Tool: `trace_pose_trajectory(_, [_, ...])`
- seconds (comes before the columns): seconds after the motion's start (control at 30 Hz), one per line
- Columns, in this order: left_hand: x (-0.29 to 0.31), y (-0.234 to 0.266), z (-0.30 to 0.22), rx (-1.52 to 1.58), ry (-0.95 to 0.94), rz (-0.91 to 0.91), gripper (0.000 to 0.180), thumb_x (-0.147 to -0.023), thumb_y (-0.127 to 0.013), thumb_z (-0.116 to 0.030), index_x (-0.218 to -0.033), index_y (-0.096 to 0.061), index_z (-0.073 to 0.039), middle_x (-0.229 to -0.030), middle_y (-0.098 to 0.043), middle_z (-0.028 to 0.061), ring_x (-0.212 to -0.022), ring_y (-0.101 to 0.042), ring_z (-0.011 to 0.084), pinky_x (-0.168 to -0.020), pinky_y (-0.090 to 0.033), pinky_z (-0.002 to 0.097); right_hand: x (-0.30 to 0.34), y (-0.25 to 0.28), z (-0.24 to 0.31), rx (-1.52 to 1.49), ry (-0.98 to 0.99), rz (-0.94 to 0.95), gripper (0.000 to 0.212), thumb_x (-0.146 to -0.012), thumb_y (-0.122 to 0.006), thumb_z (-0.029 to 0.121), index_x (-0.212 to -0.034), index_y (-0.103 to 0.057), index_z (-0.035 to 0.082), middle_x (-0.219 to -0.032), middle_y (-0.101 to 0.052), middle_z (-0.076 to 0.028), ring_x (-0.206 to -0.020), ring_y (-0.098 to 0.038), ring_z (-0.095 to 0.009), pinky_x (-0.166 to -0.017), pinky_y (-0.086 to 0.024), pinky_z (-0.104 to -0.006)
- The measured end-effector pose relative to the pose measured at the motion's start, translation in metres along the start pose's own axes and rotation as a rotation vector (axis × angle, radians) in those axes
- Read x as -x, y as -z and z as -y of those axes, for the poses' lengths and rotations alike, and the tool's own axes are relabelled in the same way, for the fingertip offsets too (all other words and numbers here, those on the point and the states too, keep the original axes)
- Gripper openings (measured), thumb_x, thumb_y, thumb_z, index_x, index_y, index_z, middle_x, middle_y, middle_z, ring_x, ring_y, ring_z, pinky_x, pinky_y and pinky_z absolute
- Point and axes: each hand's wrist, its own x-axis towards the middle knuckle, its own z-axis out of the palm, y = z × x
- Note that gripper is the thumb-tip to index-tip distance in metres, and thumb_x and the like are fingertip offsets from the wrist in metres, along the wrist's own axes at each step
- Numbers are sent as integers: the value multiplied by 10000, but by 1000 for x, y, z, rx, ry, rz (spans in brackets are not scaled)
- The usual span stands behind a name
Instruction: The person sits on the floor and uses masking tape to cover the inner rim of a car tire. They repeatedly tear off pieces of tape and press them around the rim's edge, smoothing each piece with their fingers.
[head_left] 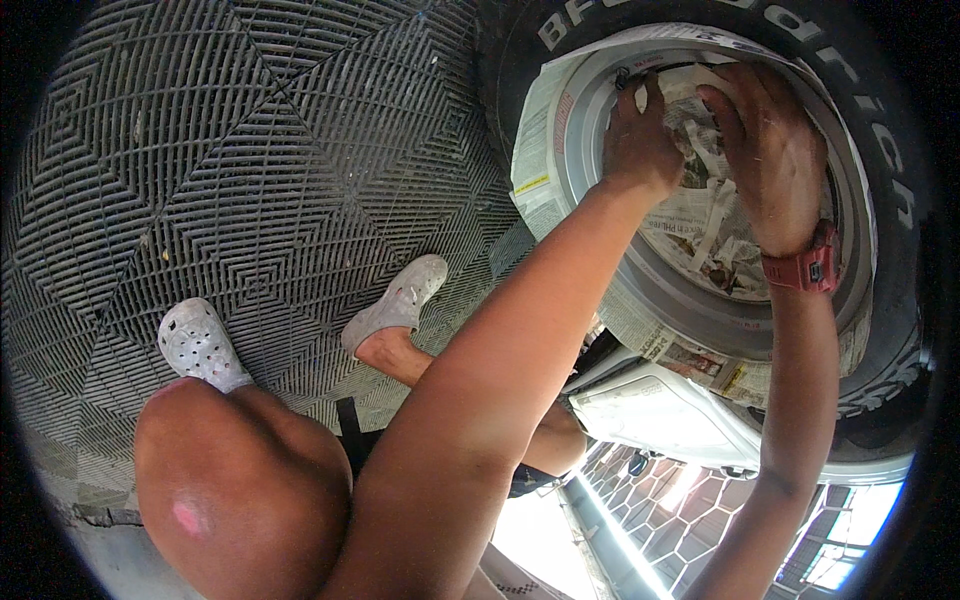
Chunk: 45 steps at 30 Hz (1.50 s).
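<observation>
In front of me is a wheel with a grey rim (590, 125) inside a black tyre (893, 150) with raised white lettering. Newspaper sheets (535, 150) are tucked around the rim's outer edge, and more newspaper (690, 240) fills its middle. My left hand (640, 140) reaches to the upper left inside of the rim, two fingers stretched up and apart near a small dark valve stem (622, 78). To its right, my right hand (775, 145) rests over the rim's inner edge and the paper, thumb and bent fingers apart. Its far fingertips are partly hidden. Neither hand visibly grips anything.
A red wristwatch (803, 270) is on my right wrist. Black ribbed floor tiles (280, 150) spread to the left, with my grey clogs (200, 340) on them. A white car body (660, 410) lies beside the wheel. Ceiling lights in a honeycomb pattern (640, 510) show lower right.
</observation>
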Motion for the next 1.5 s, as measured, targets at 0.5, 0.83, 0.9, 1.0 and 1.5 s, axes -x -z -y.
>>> trace_pose_trajectory(0.5, [7,2,-7,64,-71,-87,869,-876,-625,24,-1674,-281,6,-1685,-248,284,-1565,-299,476,-1276,-340,497,8,-12,-4,27,7,-53,219,-979,-748,247,-1155,-728,118,-1062,-754,-111,-932,-735,-348,-760,-590,-456])
trace_pose_trajectory(0.83, [8,7,-11,91,-64,-88,793,-922,-591,-6,-1666,-315,3,-1672,-280,284,-1530,-356,491,-1256,-359,513,10,-11,0,-4,-31,-43,249,-961,-772,252,-1166,-742,114,-1059,-764,-127,-938,-742,-347,-775,-594,-443])
trace_pose_trajectory(0.9, [5,8,-10,99,-59,-62,787,-931,-580,-6,-1670,-310,-4,-1673,-278,284,-1534,-354,487,-1258,-354,511,9,-8,4,-44,-34,-39,249,-959,-773,252,-1162,-744,110,-1064,-766,-133,-941,-740,-355,-778,-592,-444])
trace_pose_trajectory(1.0, [1,9,-8,71,-40,-15,796,-938,-568,-6,-1684,-287,-17,-1675,-277,282,-1549,-336,472,-1270,-336,504,5,-4,14,-101,-55,-20,238,-959,-772,244,-1148,-748,100,-1071,-765,-142,-947,-735,-371,-787,-588,-451])
trace_pose_trajectory(1.5, [2,26,-21,-90,0,48,951,-865,-672,-47,-1703,-225,-43,-1640,-319,265,-1501,-402,442,-1211,-404,492,7,-2,-4,10,-37,-50,227,-974,-752,264,-1127,-761,96,-1059,-768,-147,-937,-739,-364,-793,-593,-465])
